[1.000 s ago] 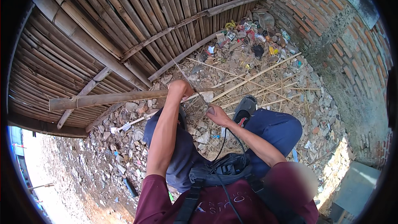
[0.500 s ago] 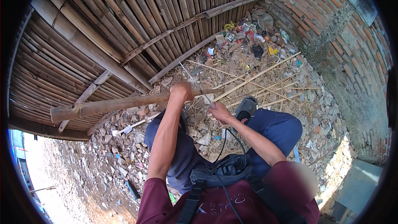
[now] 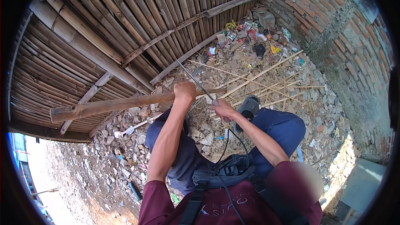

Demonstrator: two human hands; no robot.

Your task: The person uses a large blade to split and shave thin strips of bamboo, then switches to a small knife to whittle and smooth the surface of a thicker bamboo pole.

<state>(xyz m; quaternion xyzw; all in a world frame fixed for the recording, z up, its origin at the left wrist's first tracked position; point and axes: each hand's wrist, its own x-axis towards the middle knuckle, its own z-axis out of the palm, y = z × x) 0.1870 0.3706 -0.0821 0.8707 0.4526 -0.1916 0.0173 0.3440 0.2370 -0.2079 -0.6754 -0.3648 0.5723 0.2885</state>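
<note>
My left hand (image 3: pixel 184 91) is closed around a long wooden pole (image 3: pixel 112 105) near its thinner right end. The pole's thick end reaches far left, close to the slatted wall. In my right hand (image 3: pixel 223 109) is the handle of a long knife (image 3: pixel 196 81), its narrow blade pointing up and to the left. The blade passes just right of my left hand and crosses over the pole's thin end in this view. Whether blade and pole touch, I cannot tell.
A bamboo slat wall (image 3: pixel 166 21) rises ahead and left, a brick wall (image 3: pixel 346 50) at the right. Thin split strips (image 3: pixel 266 73) lie on stony ground beyond my knees. Litter (image 3: pixel 250 33) is heaped in the far corner. A black cable (image 3: pixel 227 141) hangs near my waist bag (image 3: pixel 225 171).
My left hand has shifted slightly right. The knife has turned a little, and its blade shows broader and darker. The pole has barely moved.
</note>
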